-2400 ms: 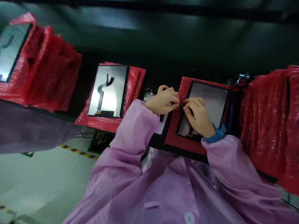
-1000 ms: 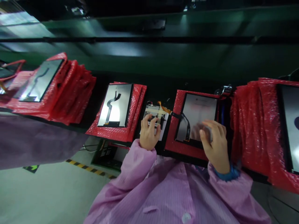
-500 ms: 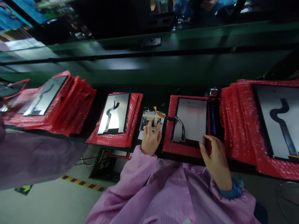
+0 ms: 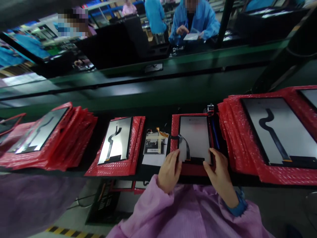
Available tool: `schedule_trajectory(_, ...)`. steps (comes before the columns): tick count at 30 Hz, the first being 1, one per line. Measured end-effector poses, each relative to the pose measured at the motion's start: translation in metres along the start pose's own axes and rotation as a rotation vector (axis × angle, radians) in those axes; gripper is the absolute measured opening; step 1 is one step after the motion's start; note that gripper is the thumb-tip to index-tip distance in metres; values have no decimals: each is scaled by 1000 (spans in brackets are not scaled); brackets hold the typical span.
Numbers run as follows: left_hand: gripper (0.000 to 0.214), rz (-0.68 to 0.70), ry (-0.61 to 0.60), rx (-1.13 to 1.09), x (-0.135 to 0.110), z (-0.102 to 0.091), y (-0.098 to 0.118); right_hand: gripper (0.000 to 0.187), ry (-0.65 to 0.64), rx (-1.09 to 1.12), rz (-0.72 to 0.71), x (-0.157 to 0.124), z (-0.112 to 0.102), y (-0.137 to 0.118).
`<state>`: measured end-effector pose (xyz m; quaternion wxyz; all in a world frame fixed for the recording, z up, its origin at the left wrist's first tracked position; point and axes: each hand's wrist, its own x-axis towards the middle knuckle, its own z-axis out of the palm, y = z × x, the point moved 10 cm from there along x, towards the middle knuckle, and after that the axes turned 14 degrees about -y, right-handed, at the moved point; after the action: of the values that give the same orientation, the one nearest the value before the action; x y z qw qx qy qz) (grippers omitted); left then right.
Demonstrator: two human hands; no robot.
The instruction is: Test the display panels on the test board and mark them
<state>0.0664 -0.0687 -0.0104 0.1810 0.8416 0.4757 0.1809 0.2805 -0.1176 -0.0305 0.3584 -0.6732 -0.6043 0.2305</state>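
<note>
A tablet display panel lies back side up on a red bubble-wrap bag, directly in front of me. My left hand grips its lower left edge, fingertips partly hidden behind the panel's rim. At the lower right corner, my right hand holds the panel between thumb and fingers. A dark flex cable curves from the panel's bottom to an orange flex strip. That strip reaches a small circuit board with pale tape, resting on a white sheet.
Left of the board, another panel lies on red bags. Stacks of red bubble-wrap bags topped with panels stand at far left and right. A blue pen-like tool lies beside my panel. A person in blue works opposite.
My left hand has left the circuit board and moved right to the panel's left edge. My right hand stays at the panel's lower right. The camera view has tilted up.
</note>
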Motion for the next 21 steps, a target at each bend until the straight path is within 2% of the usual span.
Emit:
schedule_trajectory(3, 34, 10, -58, -36, 0, 14, 11, 45, -47, 197, 163, 4, -4, 14)
schedule_trajectory(5, 33, -5, -86, -91, 0, 13, 7, 46, -102, 291, 225, 4, -9, 7)
schedule_trajectory(8, 33, -37, -218, -251, 5, 5, -3, 44, -117, 313, 139, 4, -25, -37)
schedule_trajectory(10, 32, -96, -319, -383, 12, -2, -9, 43, -129, 302, -5, 6, -29, -80)
schedule_trajectory(11, 34, -131, -323, -453, 19, -9, -12, 43, -150, 301, -90, 8, -27, -103)
schedule_trajectory(12, 36, -164, -281, -530, 27, -19, -15, 45, -183, 302, -177, 11, -22, -124)
schedule_trajectory(15, 42, -161, 29, -840, 55, -54, -23, 50, -285, 338, -444, 17, 5, -169)
schedule_trajectory(17, 48, -124, 106, -1032, 74, -62, -26, 47, -279, 403, -485, 24, 24, -170)
schedule_trajectory(19, 51, -119, 65, -1117, 88, -60, -28, 45, -218, 462, -327, 36, 43, -146)
schedule_trajectory(21, 51, -149, 15, -1115, 94, -58, -32, 50, -205, 466, -129, 42, 63, -119)
